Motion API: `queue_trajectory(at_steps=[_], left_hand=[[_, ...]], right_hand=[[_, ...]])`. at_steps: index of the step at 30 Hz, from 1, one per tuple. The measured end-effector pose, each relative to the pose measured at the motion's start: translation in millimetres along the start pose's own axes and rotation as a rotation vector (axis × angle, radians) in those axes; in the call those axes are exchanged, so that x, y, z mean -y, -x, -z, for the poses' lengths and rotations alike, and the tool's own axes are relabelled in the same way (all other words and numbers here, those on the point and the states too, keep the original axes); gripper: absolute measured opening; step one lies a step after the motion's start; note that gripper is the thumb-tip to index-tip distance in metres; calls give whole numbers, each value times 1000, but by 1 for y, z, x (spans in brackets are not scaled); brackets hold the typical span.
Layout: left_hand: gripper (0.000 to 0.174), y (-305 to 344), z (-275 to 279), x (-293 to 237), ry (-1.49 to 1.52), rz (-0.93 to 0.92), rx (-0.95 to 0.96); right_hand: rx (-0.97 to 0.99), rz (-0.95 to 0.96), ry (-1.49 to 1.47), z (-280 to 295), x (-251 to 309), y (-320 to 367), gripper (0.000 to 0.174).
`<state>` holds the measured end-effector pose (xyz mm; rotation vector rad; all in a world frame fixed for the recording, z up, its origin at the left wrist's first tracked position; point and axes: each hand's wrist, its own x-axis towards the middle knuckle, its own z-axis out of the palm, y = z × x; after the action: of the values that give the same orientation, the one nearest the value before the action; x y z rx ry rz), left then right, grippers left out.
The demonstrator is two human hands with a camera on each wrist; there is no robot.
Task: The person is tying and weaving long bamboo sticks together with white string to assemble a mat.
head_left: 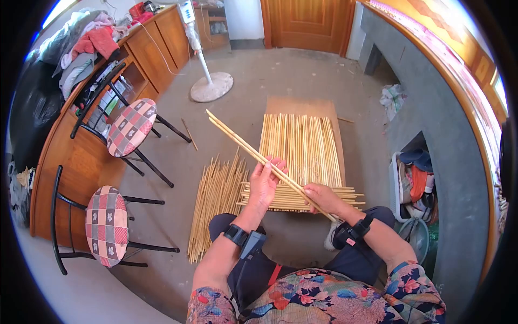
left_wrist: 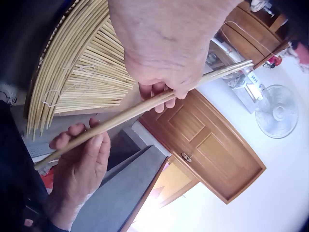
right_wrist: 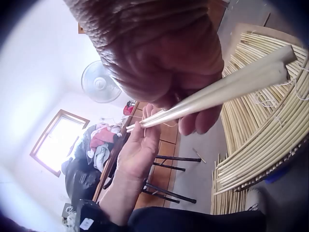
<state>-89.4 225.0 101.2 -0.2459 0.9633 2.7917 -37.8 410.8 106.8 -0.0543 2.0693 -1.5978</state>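
Observation:
A pair of long, pale yellow plant stalks (head_left: 233, 133) lies side by side, slanting across in front of the person. The left hand (head_left: 263, 182) holds them near the middle, thumb and fingers about them. Closer to their near end, the right hand (head_left: 324, 198) grips the same stalks, whose cut ends (right_wrist: 285, 67) stick out past it in the right wrist view. Below the hands, a layer of upright stalks (head_left: 299, 146) lies on a brown board (head_left: 299, 106). More stalks (head_left: 280, 200) cross their near end, and white string (left_wrist: 50, 99) shows among them.
A pile of loose stalks (head_left: 210, 208) lies on the floor to the left. Two checked chairs (head_left: 131, 127) stand by a wooden cabinet (head_left: 162, 40). Farther off is a fan's round base (head_left: 211, 87). At the right, a white basket (head_left: 396, 189) holds shoes and cloth.

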Motion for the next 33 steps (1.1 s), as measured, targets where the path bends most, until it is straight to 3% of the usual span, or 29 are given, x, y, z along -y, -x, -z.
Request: queue_trajectory(at_steps=[3,5,7,12,15,18,20,22,24,26,27,30,31,33], left_hand=[[28,-6,8,-2,-24,25,99],[27,-14,15,-7,-89,38,55],[28,-16,19,-12,-93,159,149],[24,-36,25,-15,-201,121,110],[22,-41,29,-16,-204,199,126],[19,-43,30,-14,-163,152,75],[18,-46,31,-11,-159,61,52],[20,-45,29,-16,-160,19,29],[19,-45,27,-16,-110,20,46],[17,-43,27,-17,-65,2,51],[18,-42,26,-17,-64,3,58],[18,-40,26,-17,-76,23,66],[19,-39,26,-18,-95,28,58],[20,-40,28,-16,-133,53,74]], right_hand=[[-13,-10,64,9,-2,-1,22],[-96,117,295,17,-7,-12,22],[-100,146,303,25,-3,-15,20],[-140,241,648,47,8,-23,19],[-183,318,794,58,6,-30,19],[-393,470,962,60,27,-26,18],[-639,832,1063,54,45,-26,21],[-704,854,846,45,35,-26,20],[-501,651,376,26,26,-28,16],[-142,46,-142,17,22,-32,23],[-168,43,-141,19,16,-34,23],[-251,200,-662,34,-9,-44,41],[-271,198,-668,41,-11,-45,41],[-305,354,-968,52,-13,-50,38]])
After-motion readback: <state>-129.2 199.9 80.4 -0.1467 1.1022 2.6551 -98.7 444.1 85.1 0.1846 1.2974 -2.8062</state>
